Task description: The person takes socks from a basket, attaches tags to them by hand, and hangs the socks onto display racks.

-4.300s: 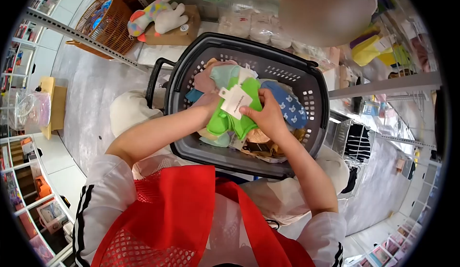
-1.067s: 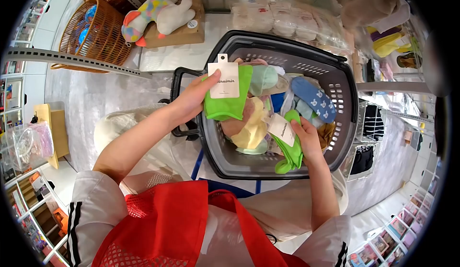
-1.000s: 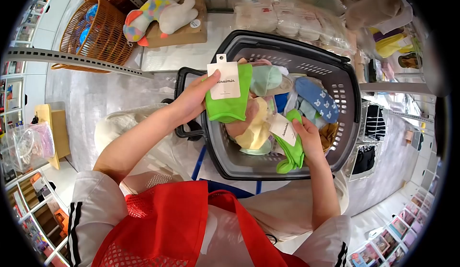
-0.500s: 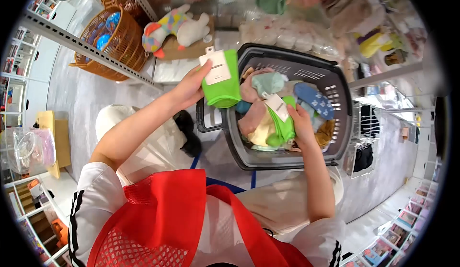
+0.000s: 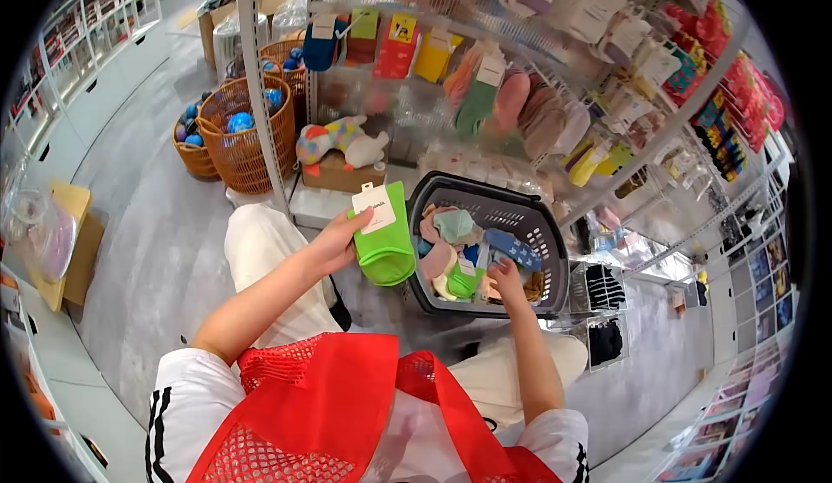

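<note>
My left hand (image 5: 334, 244) is closed on a pair of bright green socks (image 5: 386, 247) with a white card tag, held to the left of the basket's rim. Over the grey plastic shopping basket (image 5: 555, 249), my right hand (image 5: 508, 284) has its fingers slightly apart and appears to hold nothing. Just left of it, a second pair of green socks (image 5: 464, 285) with a white tag lies on the pile. Around it in the basket are blue patterned socks (image 5: 511, 246), a pale mint sock (image 5: 452, 224) and pink and cream ones.
Behind the basket stands a rack with hanging socks (image 5: 477, 102) in many colours. A plush toy (image 5: 345, 143) sits on a cardboard box (image 5: 342, 176). Wicker baskets (image 5: 247, 149) of blue balls stand at the left, beside a metal post (image 5: 264, 93). Wire bins (image 5: 604, 288) are at the right.
My right hand has let go of the green socks in the basket and moved right of them. My left hand still holds its pair. The view has tilted up, showing more of the rack.
</note>
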A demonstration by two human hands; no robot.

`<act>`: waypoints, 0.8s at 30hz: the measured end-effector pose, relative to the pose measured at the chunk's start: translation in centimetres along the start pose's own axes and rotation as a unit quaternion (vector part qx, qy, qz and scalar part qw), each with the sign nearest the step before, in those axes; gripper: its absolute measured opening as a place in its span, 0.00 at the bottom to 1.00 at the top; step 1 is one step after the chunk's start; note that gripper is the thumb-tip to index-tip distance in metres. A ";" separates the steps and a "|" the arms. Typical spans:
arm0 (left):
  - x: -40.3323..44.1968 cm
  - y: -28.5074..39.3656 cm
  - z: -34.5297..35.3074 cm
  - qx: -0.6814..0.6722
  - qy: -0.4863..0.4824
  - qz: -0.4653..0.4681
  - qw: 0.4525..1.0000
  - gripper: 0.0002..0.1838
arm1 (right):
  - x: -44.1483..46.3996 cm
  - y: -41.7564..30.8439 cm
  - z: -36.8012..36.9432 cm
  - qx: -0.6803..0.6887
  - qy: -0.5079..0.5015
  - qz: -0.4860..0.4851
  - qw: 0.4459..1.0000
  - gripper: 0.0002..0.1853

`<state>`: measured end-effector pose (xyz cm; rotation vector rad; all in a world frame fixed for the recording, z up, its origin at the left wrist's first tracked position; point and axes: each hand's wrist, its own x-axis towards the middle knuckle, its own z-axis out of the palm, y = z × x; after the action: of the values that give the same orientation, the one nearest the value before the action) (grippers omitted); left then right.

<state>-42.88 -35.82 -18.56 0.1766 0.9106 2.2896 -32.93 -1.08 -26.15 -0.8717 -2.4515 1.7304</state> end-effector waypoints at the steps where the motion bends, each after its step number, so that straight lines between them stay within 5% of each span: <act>1: -0.1 0.2 0.3 0.005 -0.005 -0.005 1.000 0.17 | -3.0 -2.3 -0.3 0.064 -0.059 -0.010 0.996 0.27; 5: 2.6 -1.4 3.1 0.023 -0.014 -0.019 0.999 0.17 | -11.4 -9.0 -1.8 0.029 -0.256 -0.107 0.960 0.21; 9: 9.6 -7.9 3.3 0.039 -0.052 0.023 0.998 0.20 | -18.6 -12.7 -3.8 -0.024 -0.417 -0.184 0.890 0.30; 11: 12.3 -10.7 3.4 0.194 0.074 0.089 0.974 0.26 | -22.5 -13.8 -5.0 -0.115 -0.471 -0.315 0.816 0.27; 13: 10.9 -9.1 5.2 0.263 0.101 0.016 0.959 0.34 | -25.9 -12.6 -6.4 -0.054 -0.541 -0.320 0.776 0.26; 16: 5.9 -3.2 5.3 0.353 -0.221 -0.084 0.905 0.31 | -29.2 -9.8 -7.4 0.014 -0.575 -0.310 0.757 0.25; 18: 1.3 2.1 4.7 0.417 -0.422 -0.178 0.785 0.28 | -30.3 -7.6 -7.7 0.043 -0.530 -0.300 0.792 0.25; 19: -2.3 5.1 5.9 0.427 -0.497 -0.185 0.732 0.27 | -30.5 -6.5 -7.6 0.052 -0.493 -0.298 0.816 0.25; 20: -4.4 6.6 4.2 0.507 -0.584 -0.130 0.621 0.32 | -30.6 -5.3 -7.3 0.062 -0.454 -0.292 0.839 0.24; 22: -9.8 8.5 4.4 0.512 -0.558 -0.257 0.600 0.37 | -30.9 -3.8 -6.6 0.054 -0.395 -0.317 0.860 0.24; 24: -13.4 6.8 4.0 0.531 -0.545 -0.223 0.610 0.37 | -31.1 -3.8 -5.7 0.007 -0.343 -0.355 0.870 0.23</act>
<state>-34.76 -45.57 -9.63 1.4559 1.2135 0.5644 -6.46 -10.93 -11.40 0.7393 -2.5541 1.8985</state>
